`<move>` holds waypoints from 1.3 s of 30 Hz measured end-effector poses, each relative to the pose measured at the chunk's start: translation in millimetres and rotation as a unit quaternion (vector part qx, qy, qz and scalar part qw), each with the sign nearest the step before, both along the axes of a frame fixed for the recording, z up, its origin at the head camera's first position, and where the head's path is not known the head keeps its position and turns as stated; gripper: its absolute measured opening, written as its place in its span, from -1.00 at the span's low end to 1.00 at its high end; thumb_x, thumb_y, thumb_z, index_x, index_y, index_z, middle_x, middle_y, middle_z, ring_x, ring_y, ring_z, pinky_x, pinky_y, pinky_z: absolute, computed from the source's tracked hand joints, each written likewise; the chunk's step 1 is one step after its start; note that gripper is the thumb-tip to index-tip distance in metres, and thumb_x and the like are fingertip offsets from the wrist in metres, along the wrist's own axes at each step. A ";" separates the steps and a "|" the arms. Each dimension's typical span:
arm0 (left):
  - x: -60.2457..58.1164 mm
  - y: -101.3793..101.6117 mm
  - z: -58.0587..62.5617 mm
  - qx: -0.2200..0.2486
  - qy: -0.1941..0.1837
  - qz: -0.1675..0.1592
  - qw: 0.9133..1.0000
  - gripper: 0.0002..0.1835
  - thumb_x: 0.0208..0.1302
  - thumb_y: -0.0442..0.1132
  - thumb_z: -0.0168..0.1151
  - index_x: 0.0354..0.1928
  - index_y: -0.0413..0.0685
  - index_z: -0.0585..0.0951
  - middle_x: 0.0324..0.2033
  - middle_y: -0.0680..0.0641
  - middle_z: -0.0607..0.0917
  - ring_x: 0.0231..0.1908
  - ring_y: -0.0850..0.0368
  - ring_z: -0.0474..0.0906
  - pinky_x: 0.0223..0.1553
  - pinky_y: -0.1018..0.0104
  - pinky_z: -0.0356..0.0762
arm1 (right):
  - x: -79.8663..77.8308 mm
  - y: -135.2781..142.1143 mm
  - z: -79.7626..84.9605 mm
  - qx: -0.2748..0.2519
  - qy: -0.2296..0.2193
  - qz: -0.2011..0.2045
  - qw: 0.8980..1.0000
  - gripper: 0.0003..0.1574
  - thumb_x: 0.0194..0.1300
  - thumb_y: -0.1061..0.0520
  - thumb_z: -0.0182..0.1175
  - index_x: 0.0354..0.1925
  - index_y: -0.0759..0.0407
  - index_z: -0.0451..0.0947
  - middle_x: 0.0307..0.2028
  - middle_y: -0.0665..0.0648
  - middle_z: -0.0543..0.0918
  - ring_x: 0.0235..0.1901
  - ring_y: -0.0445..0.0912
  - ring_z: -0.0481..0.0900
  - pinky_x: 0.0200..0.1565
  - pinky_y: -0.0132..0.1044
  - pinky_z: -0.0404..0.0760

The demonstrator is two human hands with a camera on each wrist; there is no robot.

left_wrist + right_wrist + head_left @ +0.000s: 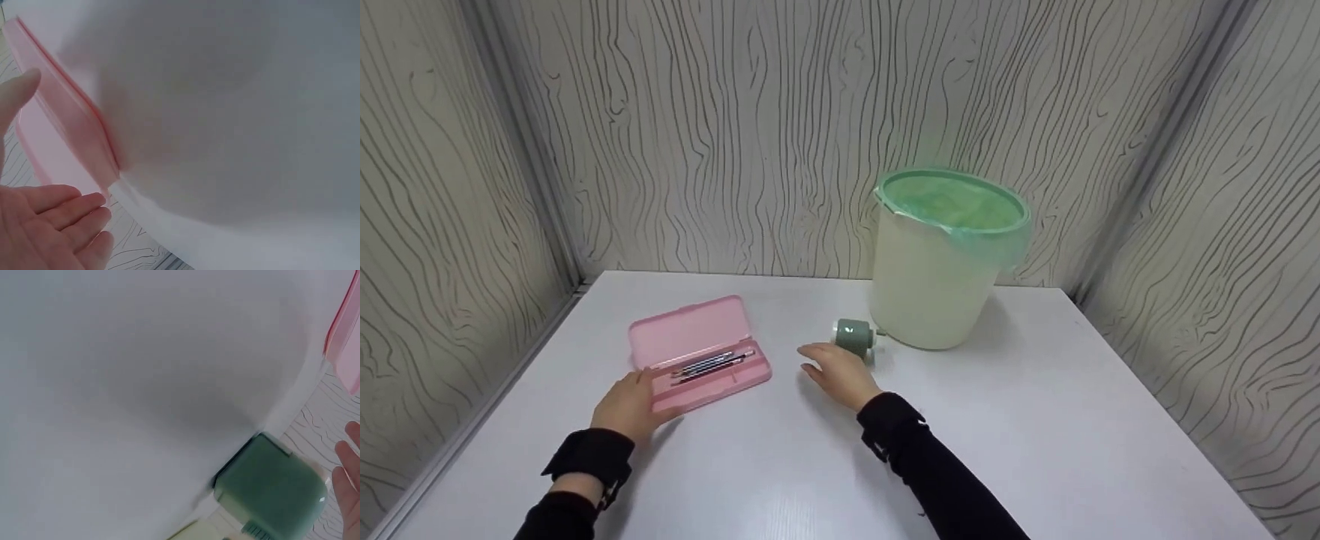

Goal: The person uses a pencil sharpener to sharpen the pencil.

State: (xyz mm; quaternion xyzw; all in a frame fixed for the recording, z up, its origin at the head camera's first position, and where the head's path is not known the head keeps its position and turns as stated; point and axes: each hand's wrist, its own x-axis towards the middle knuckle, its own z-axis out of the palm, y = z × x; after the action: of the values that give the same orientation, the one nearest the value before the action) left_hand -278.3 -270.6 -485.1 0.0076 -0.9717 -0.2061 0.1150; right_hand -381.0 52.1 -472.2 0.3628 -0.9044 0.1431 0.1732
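A pink pencil case (690,330) lies with its lid swung back, and several pencils (712,365) rest in its tray. My left hand (626,405) is at the case's left end, fingers and thumb spread around the corner. Seen from the left wrist, the fingers (67,219) are extended beside the case; whether they touch it, I cannot tell. A green crank pencil sharpener (853,337) sits just beyond my right hand (840,375), whose fingers are loosely extended and hold nothing. In the right wrist view, those fingertips (344,455) are beside the sharpener's body (270,486).
Behind the sharpener, toward the right, stands a pale bin (934,277) lined with a green bag (952,202). The white tabletop (780,465) meets wood-patterned panels (735,135) at the back and sides.
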 end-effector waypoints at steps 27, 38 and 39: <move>-13.0 -8.4 1.6 0.022 -0.068 0.003 0.997 -0.20 0.10 -0.02 0.56 0.22 -0.45 0.48 -0.03 -0.43 0.69 -0.19 -0.12 0.59 0.02 -0.15 0.58 | -27.3 -113.8 -4.8 0.076 -0.031 -0.001 0.997 -0.82 0.33 0.25 0.32 -0.21 0.03 0.82 -0.24 -0.04 0.85 -0.23 -0.19 0.76 -0.14 -0.43 0.65; -17.0 -9.9 9.2 -0.002 -0.094 0.015 0.995 -0.23 0.05 0.05 0.58 0.06 -0.48 0.55 -0.21 -0.30 0.71 -0.36 -0.03 0.47 -0.24 0.05 0.47 | -37.8 -128.6 -4.9 0.099 -0.073 -0.011 0.992 -0.91 0.32 0.19 0.38 -0.36 0.12 0.77 -0.40 -0.02 0.78 -0.49 -0.25 0.44 -0.38 -0.49 0.40; -18.5 -8.6 10.2 -0.002 -0.097 0.015 0.995 -0.24 0.05 0.04 0.59 0.05 -0.48 0.55 -0.22 -0.29 0.71 -0.37 -0.03 0.47 -0.26 0.06 0.46 | -39.1 -128.0 -4.8 0.102 -0.072 -0.014 0.992 -0.89 0.31 0.18 0.39 -0.39 0.12 0.76 -0.43 -0.03 0.76 -0.50 -0.25 0.39 -0.40 -0.49 0.35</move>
State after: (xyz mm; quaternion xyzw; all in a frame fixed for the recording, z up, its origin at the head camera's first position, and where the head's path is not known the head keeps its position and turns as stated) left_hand -296.8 -279.2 -474.8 0.0418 -0.9785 -0.2006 0.0237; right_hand -420.2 -75.9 -477.0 0.3549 -0.9293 0.0731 0.0716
